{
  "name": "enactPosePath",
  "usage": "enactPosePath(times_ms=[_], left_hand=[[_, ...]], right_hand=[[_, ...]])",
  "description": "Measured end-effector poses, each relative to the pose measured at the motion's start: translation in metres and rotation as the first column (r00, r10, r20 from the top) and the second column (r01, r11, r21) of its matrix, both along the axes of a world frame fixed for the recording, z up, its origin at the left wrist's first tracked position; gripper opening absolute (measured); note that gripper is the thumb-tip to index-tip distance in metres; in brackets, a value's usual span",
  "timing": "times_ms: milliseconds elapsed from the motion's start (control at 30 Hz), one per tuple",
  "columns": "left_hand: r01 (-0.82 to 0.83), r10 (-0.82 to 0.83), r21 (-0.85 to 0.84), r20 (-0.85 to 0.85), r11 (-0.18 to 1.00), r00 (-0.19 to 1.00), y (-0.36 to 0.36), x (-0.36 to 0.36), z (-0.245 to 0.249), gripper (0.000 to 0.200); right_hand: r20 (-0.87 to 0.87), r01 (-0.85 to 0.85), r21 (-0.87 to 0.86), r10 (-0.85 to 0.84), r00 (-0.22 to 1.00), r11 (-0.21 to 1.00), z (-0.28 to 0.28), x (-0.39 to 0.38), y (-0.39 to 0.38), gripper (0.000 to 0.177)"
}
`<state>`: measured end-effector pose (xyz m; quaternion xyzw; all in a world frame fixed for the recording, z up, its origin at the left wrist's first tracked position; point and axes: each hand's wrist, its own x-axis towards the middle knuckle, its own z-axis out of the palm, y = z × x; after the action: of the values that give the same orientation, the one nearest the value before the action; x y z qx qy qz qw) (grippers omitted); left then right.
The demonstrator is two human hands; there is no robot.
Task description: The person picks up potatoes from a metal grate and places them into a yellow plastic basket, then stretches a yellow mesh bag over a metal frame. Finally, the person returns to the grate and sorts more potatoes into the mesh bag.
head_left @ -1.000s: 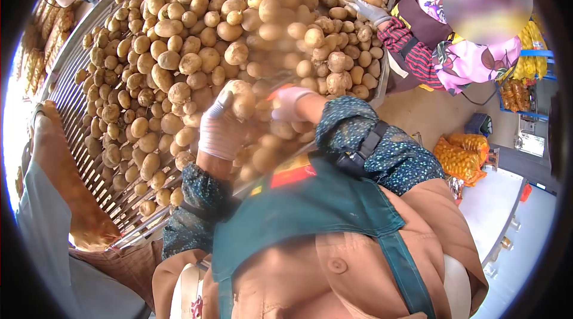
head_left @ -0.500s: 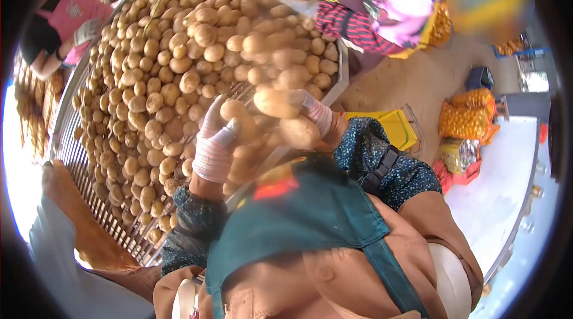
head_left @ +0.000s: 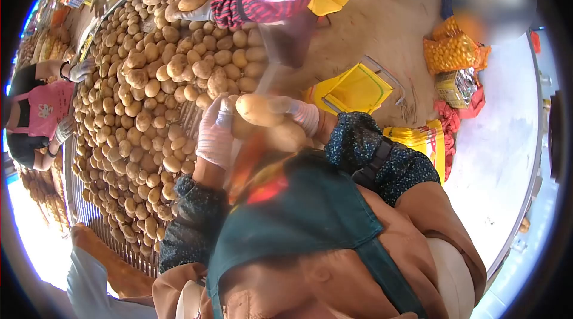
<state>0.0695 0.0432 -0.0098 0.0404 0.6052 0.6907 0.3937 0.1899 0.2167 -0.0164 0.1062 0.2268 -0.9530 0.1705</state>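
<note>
While the right hand (head_left: 296,114) grasps a potato (head_left: 256,110) lying crosswise beside the pile (head_left: 149,80), the left hand (head_left: 215,137) meets its pile-side end, grip unclear.

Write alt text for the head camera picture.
The gloved right hand holds a large potato, the gloved left hand beside it, at a slatted table heaped with potatoes. Across the pile, a co-worker's hand holds another potato.

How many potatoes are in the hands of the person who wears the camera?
2. The upper potato lies between the left hand and the right hand; the lower potato is just beneath the right hand. Others may be hidden behind the hands.
</note>
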Motion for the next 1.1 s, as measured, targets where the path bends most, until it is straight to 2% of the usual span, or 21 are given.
enactPosePath(times_ms=[67, 133, 233, 300, 367, 400, 467, 500, 533, 567, 633, 667, 733, 833, 900, 933, 1000, 1033, 1100], left_hand=[[0.065, -0.095, -0.098, -0.343, 0.993, 0.934, -0.002, 0.000, -0.038, 0.057], [-0.069, 0.069, -0.050, -0.001, 0.996, 0.998, 0.016, 0.004, -0.017, 0.058], [-0.022, 0.021, -0.194, -0.004, 0.981, 1.000, 0.025, 0.017, -0.003, 0.067], [0.023, -0.036, -0.226, -0.056, 0.974, 0.998, 0.022, 0.023, 0.004, 0.068], [0.046, -0.026, -0.160, 0.125, 0.986, 0.992, 0.019, 0.023, 0.020, 0.067], [-0.028, 0.043, -0.167, 0.087, 0.986, 0.995, 0.025, 0.029, 0.032, 0.062], [-0.024, 0.026, -0.260, 0.003, 0.965, 1.000, 0.016, 0.030, 0.034, 0.054], [-0.026, 0.015, -0.307, -0.039, 0.951, 0.999, 0.010, 0.028, 0.034, 0.051], [0.094, -0.085, -0.309, 0.041, 0.946, 0.996, -0.001, 0.021, 0.029, 0.037], [0.107, -0.095, -0.305, 0.056, 0.946, 0.994, -0.003, 0.023, 0.026, 0.038], [0.134, -0.114, -0.294, 0.085, 0.946, 0.990, -0.002, 0.031, 0.025, 0.039], [0.121, -0.117, -0.308, 0.032, 0.944, 0.993, 0.000, 0.033, 0.018, 0.037], [0.062, -0.043, -0.207, 0.093, 0.976, 0.995, 0.006, 0.039, 0.016, 0.035], [0.080, -0.050, -0.206, 0.146, 0.975, 0.988, 0.003, 0.033, 0.012, 0.023], [0.125, -0.099, -0.203, 0.136, 0.971, 0.986, 0.004, 0.035, 0.017, 0.021], [0.098, -0.074, -0.202, 0.124, 0.975, 0.990, 0.006, 0.037, 0.020, 0.021], [0.056, -0.037, -0.187, 0.101, 0.981, 0.994, 0.016, 0.043, 0.023, 0.024], [0.097, -0.093, -0.193, 0.027, 0.976, 0.995, 0.016, 0.043, 0.020, 0.024], [0.187, -0.215, -0.200, -0.126, 0.962, 0.969, 0.006, 0.035, 0.003, 0.024]], right_hand=[[-0.015, 0.085, 0.018, -0.084, 0.996, 0.996, 0.013, 0.004, 0.000, 0.071], [-0.066, 0.202, 0.074, -0.198, 0.978, 0.976, 0.027, 0.002, 0.001, 0.070], [0.040, 0.176, -0.093, -0.173, 0.984, 0.980, 0.023, -0.001, 0.004, 0.065], [0.033, 0.149, -0.105, -0.147, 0.989, 0.983, 0.006, -0.007, 0.009, 0.063], [0.034, 0.146, -0.123, -0.143, 0.989, 0.982, -0.006, -0.007, 0.010, 0.060], [0.035, 0.154, -0.134, -0.151, 0.988, 0.979, 0.004, -0.009, 0.010, 0.059], [-0.109, 0.115, -0.178, -0.136, 0.985, 0.977, 0.000, -0.020, 0.011, 0.057], [-0.255, 0.065, -0.205, -0.117, 0.960, 0.977, -0.018, -0.031, 0.016, 0.056], [-0.278, 0.074, -0.201, -0.129, 0.952, 0.977, -0.027, -0.034, 0.015, 0.056], [-0.301, 0.084, -0.198, -0.142, 0.943, 0.977, -0.035, -0.037, 0.014, 0.056], [-0.152, 0.180, -0.131, -0.199, 0.968, 0.975, -0.035, -0.034, 0.004, 0.055], [-0.096, 0.206, -0.102, -0.216, 0.972, 0.973, -0.034, -0.032, -0.001, 0.055], [-0.050, 0.190, -0.078, -0.194, 0.980, 0.979, -0.021, -0.029, -0.008, 0.054], [-0.047, 0.184, -0.098, -0.190, 0.981, 0.978, -0.028, -0.034, -0.008, 0.055], [-0.085, 0.125, -0.227, -0.147, 0.985, 0.966, -0.015, -0.027, -0.007, 0.055], [-0.104, 0.099, -0.287, -0.133, 0.986, 0.953, -0.008, -0.023, -0.005, 0.056], [-0.052, 0.192, -0.291, -0.216, 0.975, 0.937, -0.010, -0.017, -0.003, 0.056], [-0.024, 0.243, -0.289, -0.261, 0.965, 0.926, -0.011, -0.013, 0.000, 0.056], [-0.057, 0.199, -0.236, -0.217, 0.974, 0.951, -0.022, 0.001, 0.015, 0.055]])
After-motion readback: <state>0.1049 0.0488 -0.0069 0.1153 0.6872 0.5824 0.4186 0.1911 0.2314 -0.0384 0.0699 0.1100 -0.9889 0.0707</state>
